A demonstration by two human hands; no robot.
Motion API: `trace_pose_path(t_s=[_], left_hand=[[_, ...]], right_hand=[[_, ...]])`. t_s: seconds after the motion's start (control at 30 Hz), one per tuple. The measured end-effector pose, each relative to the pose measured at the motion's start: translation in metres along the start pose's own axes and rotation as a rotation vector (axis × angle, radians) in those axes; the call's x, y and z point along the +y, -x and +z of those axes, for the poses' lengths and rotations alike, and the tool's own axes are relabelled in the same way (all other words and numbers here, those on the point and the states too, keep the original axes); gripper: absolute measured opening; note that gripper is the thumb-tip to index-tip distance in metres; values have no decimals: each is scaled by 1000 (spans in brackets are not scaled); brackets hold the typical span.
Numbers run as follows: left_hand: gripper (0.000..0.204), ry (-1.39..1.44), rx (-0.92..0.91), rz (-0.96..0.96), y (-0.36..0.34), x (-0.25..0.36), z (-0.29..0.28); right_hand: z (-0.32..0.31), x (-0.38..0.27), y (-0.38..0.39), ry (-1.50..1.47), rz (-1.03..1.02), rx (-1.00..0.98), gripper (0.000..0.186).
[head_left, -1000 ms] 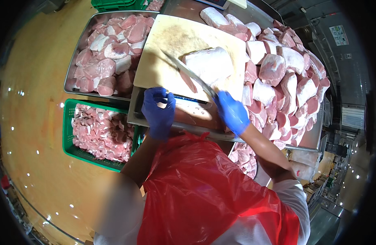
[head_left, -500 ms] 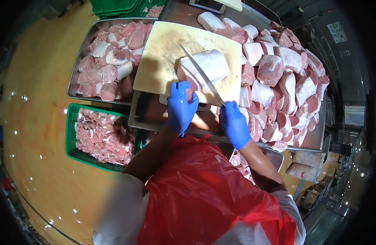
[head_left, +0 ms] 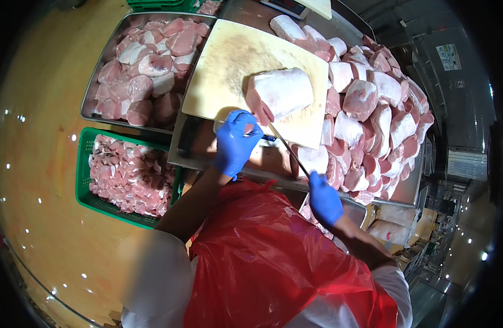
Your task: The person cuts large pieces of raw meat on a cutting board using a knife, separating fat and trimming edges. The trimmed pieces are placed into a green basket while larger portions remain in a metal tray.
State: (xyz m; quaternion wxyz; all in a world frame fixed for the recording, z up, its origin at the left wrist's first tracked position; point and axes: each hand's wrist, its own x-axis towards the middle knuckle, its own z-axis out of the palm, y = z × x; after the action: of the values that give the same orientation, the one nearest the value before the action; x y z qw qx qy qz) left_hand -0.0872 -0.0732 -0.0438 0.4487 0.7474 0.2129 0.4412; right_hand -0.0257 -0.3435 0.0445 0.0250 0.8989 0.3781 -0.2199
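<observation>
A thick block of pork loin [head_left: 284,94], white fat upward, lies on the cream cutting board [head_left: 218,71]. My right hand [head_left: 324,201], in a blue glove, grips a long knife [head_left: 290,150]. Its blade points up and left, with the tip by the loin's near corner, where a reddish flap hangs. Just below the board's near edge is my left hand [head_left: 236,143], also gloved in blue. Its fingers are curled around a small pink piece of meat [head_left: 248,129], mostly hidden by the glove.
Many loin pieces [head_left: 366,126] are heaped on the steel table at right. A metal tray [head_left: 87,104] of cut pork stands left of the board, above a green crate [head_left: 83,180] of trimmings. A scale [head_left: 287,7] sits at the far edge.
The knife has come off the top of the loin, drawn down and right toward me. My left hand has shifted slightly left, away from the loin. The whole view has shifted a little.
</observation>
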Motion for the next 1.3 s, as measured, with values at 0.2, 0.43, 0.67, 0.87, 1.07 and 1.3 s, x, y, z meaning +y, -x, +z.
trace_pose_path(t_s=[0.2, 0.43, 0.67, 0.87, 1.07, 1.3], left_hand=[[15, 164, -93, -126, -14, -9, -29], [16, 207, -136, -116, -11, -6, -33], [14, 172, -111, -65, -27, -7, -41], [16, -40, -410, -148, -55, -26, -140], [23, -222, -470, -720, 23, -101, -323], [54, -359, -434, -35, -91, -20, -139]], right_hand=[[-31, -15, 33, -120, -125, 134, 23], [-50, -136, -128, -166, -181, 460, 17], [-5, -103, -102, 29, -2, 230, 26], [-21, -39, 6, -38, 4, -8, 25], [12, 16, 44, -204, -94, 429, 55], [12, 33, -20, -307, -107, 857, 44]])
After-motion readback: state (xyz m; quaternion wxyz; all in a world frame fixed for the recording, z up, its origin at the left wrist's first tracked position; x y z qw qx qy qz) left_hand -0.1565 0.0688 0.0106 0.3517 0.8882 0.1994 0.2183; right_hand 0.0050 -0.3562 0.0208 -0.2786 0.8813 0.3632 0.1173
